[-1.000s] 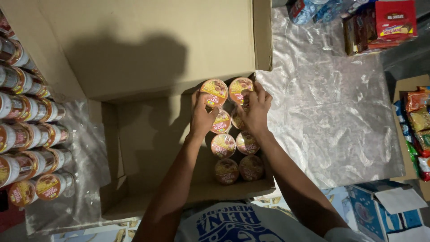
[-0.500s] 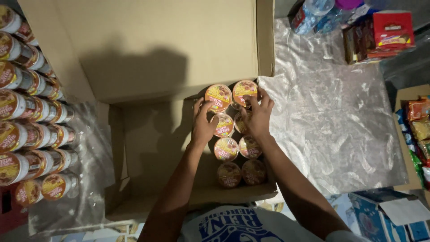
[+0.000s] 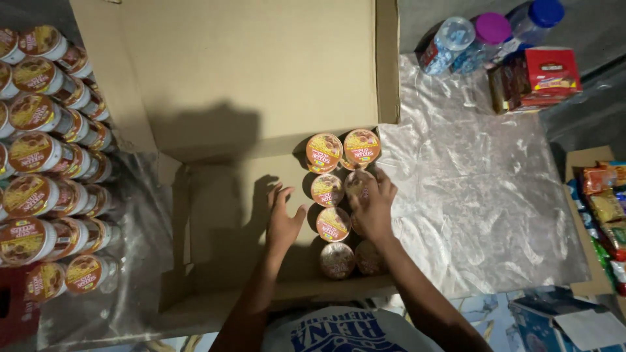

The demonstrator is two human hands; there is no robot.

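The left hand (image 3: 282, 218) has pulled off the cups (image 3: 334, 195), open; the right hand (image 3: 373, 207) lies spread on them.

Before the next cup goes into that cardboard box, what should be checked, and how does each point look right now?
1. Free floor in the box: ok, its left part is bare cardboard.
2. Cups already packed: ok, two neat rows along the right wall, lids up.
3. Left hand: ok, open and holding nothing, over the bare floor.
4. Right hand: not ok, it rests on the packed cups, so it is not free.
5. Supply of cups: ok, stacked on their sides left of the box.
6. Box flap: ok, folded back, opening unblocked.
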